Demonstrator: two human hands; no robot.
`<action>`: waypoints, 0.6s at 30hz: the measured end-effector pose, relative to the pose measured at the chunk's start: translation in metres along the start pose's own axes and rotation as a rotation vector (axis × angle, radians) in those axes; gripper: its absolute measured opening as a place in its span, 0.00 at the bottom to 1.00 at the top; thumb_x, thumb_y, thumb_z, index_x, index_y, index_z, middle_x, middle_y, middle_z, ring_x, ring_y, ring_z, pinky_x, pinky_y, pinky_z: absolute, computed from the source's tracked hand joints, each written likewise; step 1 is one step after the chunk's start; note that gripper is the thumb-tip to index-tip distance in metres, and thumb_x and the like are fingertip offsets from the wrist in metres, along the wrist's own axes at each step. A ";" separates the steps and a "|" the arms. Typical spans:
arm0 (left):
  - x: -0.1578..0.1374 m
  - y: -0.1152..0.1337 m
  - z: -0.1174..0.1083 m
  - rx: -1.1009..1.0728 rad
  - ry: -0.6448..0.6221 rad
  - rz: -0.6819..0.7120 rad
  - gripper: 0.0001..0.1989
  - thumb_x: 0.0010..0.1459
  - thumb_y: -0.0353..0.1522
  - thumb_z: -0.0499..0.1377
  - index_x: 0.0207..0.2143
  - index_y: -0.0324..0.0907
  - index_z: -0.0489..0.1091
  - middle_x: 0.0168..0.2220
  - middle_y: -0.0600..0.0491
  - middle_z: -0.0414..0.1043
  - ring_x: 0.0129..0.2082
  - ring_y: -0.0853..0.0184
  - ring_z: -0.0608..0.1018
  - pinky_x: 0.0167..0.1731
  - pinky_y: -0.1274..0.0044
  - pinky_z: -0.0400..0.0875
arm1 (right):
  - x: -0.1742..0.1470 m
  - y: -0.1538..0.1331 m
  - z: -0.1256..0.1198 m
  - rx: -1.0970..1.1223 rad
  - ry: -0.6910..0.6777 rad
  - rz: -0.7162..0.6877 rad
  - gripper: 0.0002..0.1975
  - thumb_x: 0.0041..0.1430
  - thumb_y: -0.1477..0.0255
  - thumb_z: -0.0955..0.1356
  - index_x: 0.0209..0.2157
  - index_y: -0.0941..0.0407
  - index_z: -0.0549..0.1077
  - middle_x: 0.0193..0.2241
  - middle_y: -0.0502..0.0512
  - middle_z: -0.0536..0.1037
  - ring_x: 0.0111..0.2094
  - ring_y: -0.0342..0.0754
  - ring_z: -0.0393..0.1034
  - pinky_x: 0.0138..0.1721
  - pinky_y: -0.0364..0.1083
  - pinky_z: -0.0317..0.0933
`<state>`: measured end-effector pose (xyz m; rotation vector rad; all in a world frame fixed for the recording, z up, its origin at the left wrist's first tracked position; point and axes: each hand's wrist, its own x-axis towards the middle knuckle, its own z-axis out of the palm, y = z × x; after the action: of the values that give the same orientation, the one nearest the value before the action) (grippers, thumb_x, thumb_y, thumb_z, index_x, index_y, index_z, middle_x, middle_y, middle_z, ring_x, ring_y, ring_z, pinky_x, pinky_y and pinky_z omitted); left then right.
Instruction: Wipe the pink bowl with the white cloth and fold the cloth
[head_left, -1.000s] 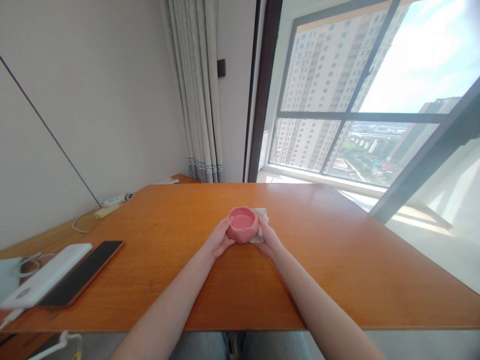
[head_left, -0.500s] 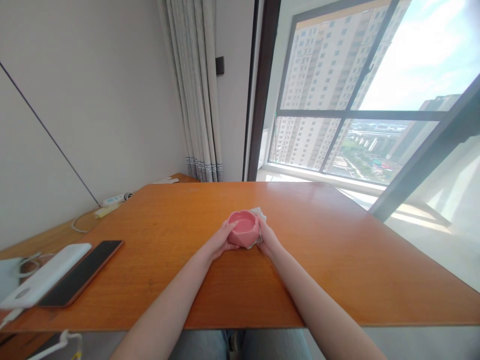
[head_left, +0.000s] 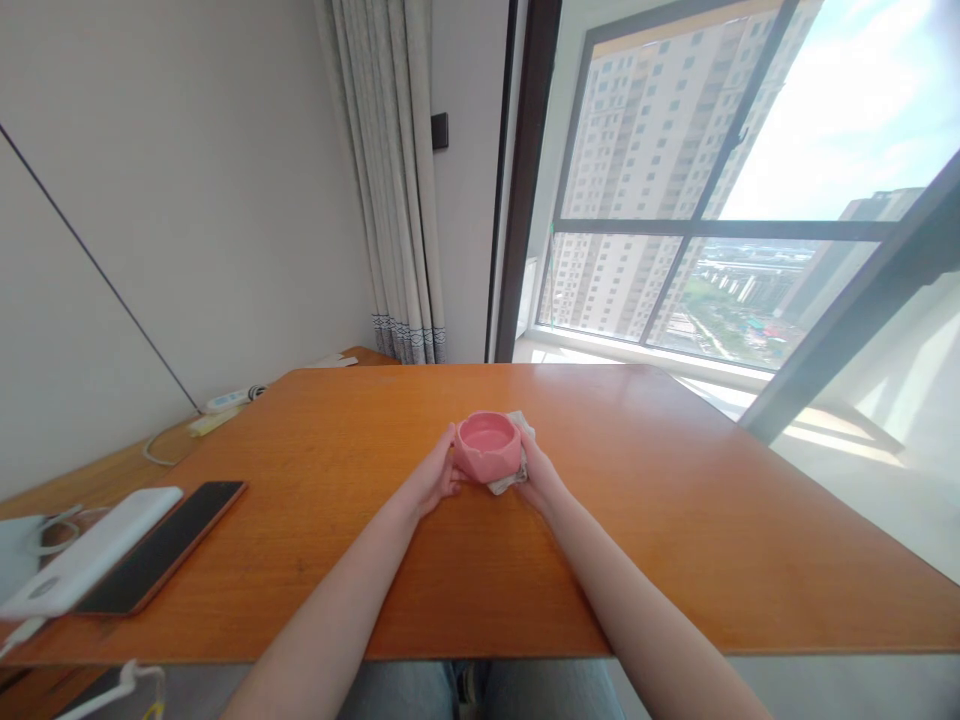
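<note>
A pink faceted bowl [head_left: 487, 462], shaped like an ashtray, is held upright between my two hands over the middle of the table. My left hand [head_left: 439, 472] grips its left side, thumb up near the rim and fingers curled below. A pale grey-white cloth [head_left: 520, 424] is bunched along the bowl's right side and underneath it. My right hand [head_left: 538, 474] presses this cloth against the bowl; most of its fingers are hidden behind the bowl and the cloth. Nothing shows inside the bowl.
On the wooden table [head_left: 660, 540], a black phone [head_left: 165, 545] lies at the left beside a white power bank [head_left: 94, 550] with a cable. A power strip [head_left: 225, 401] lies by the left wall. The table's front edge runs beneath my forearms.
The bowl has shifted slightly up in view and turned a little. My left thumb has moved from inside the rim to its outer left side. More cloth shows under the bowl.
</note>
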<state>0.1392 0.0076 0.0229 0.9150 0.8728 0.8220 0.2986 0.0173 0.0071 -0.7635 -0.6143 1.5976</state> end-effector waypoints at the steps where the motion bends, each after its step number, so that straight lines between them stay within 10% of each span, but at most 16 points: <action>1: -0.001 0.000 0.000 0.014 -0.030 -0.026 0.33 0.52 0.57 0.47 0.46 0.43 0.67 0.29 0.51 0.73 0.22 0.73 0.70 0.16 0.84 0.51 | 0.000 -0.001 -0.001 -0.008 -0.014 0.017 0.14 0.58 0.61 0.64 0.37 0.55 0.74 0.38 0.54 0.79 0.41 0.48 0.73 0.41 0.44 0.68; 11: 0.002 -0.003 0.010 -0.108 0.151 0.144 0.26 0.52 0.48 0.58 0.49 0.44 0.62 0.45 0.48 0.69 0.33 0.70 0.73 0.29 0.79 0.69 | -0.001 0.004 0.005 0.050 0.008 0.095 0.14 0.57 0.62 0.64 0.41 0.55 0.73 0.38 0.54 0.79 0.38 0.48 0.74 0.34 0.44 0.69; 18: -0.002 -0.004 0.008 -0.069 -0.026 0.043 0.29 0.53 0.52 0.53 0.51 0.43 0.63 0.45 0.44 0.71 0.37 0.65 0.75 0.35 0.74 0.72 | 0.003 -0.002 -0.002 -0.001 0.004 -0.054 0.12 0.54 0.62 0.66 0.35 0.54 0.73 0.34 0.51 0.80 0.40 0.48 0.73 0.43 0.45 0.68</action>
<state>0.1462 0.0019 0.0227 0.8848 0.8004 0.8701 0.3014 0.0207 0.0068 -0.7453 -0.6278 1.5460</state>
